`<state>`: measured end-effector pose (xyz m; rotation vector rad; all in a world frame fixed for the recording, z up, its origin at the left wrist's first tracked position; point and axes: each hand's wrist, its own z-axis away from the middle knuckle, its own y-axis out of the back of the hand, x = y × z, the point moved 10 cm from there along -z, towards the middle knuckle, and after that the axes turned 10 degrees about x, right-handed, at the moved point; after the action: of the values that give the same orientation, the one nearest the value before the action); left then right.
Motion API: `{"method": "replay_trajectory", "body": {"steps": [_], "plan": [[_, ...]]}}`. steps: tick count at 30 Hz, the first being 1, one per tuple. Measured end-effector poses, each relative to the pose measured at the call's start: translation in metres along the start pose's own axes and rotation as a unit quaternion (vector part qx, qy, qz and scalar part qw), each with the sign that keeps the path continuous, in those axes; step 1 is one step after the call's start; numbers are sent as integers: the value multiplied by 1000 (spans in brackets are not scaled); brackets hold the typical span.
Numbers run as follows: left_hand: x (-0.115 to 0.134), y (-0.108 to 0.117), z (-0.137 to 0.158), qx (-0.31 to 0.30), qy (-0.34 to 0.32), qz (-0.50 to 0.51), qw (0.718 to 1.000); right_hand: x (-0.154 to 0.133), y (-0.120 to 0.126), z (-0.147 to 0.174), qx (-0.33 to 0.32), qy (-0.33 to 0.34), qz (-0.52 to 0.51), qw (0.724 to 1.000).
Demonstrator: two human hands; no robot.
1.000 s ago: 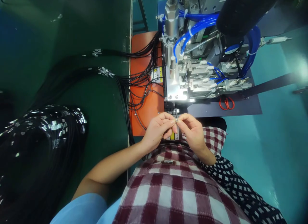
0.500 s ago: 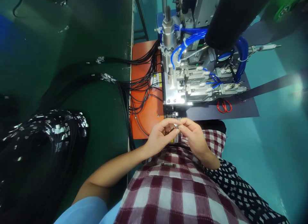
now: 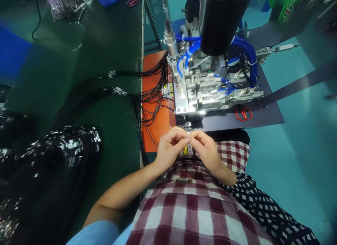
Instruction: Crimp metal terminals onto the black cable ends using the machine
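In front of my apron, my left hand (image 3: 168, 150) and my right hand (image 3: 209, 153) meet fingertip to fingertip, both closed in a pinch. A thin black cable (image 3: 152, 137) runs down the orange plate and disappears beneath my left hand. Half a second earlier a thin dark strand showed between the left fingers, with a small pale piece at the fingertips. Fingers now hide whatever is pinched. Just beyond the hands stands a metal machine (image 3: 181, 104) with blue air hoses (image 3: 193, 48). Several black cables (image 3: 150, 97) with silver ends lead from it across the orange plate (image 3: 152, 59).
On the green table (image 3: 110, 115) at left lies a big coil of black cables (image 3: 65, 146) with shiny ends. Red-handled scissors (image 3: 244, 113) rest on the dark plate right of the machine. A black cylinder (image 3: 223, 24) juts over it. A bag of small parts (image 3: 63, 4) lies at the back.
The view has shifted, showing more of the table's back. My hands stay pinched together; the strand and pale piece between the fingers no longer show.
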<state>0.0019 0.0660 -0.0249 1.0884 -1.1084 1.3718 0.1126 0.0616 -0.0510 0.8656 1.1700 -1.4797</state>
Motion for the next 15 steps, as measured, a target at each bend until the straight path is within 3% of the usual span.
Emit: {"method": "replay_trajectory", "body": {"steps": [10,15], "plan": [[-9,1,11,45,50,-46,997,-9,13,-4,46,102,89,990],[-12,5,-1,42,25,-115,992,1,15,-13,39,78,96,992]]}}
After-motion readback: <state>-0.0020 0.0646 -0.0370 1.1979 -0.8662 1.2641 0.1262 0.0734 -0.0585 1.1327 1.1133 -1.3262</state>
